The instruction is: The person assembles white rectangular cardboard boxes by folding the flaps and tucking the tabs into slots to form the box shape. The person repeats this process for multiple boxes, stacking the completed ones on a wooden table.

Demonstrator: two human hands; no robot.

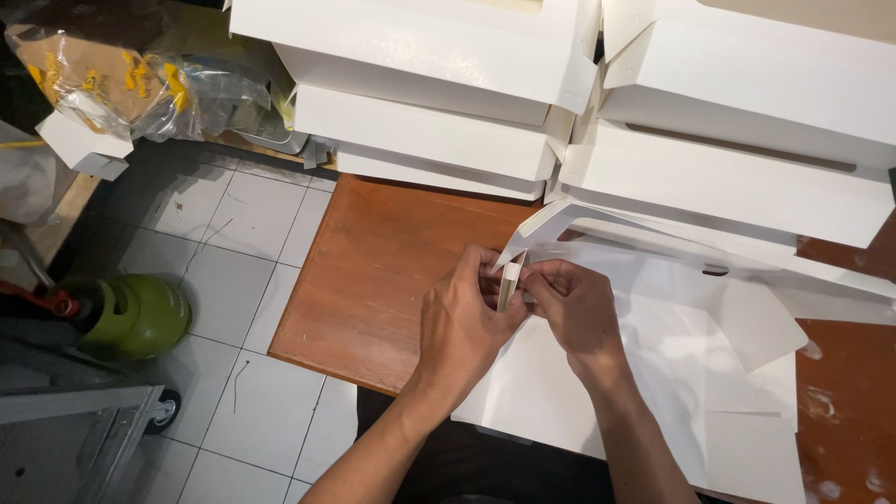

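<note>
A flat white cardboard box blank (pixel 672 364) lies on the brown wooden table (pixel 373 271). My left hand (pixel 462 322) and my right hand (pixel 574 303) meet at its near left corner, both pinching a folded-up corner flap (pixel 511 280) that stands upright between the fingers. The blank's windowed lid panel (pixel 607 224) rises at an angle behind my hands.
Stacks of finished white boxes (pixel 448 93) (pixel 747 121) fill the back of the table. On the tiled floor at left stand a green gas cylinder (pixel 135 313), a wheeled metal frame (pixel 93 420) and plastic-wrapped packages (pixel 121 79).
</note>
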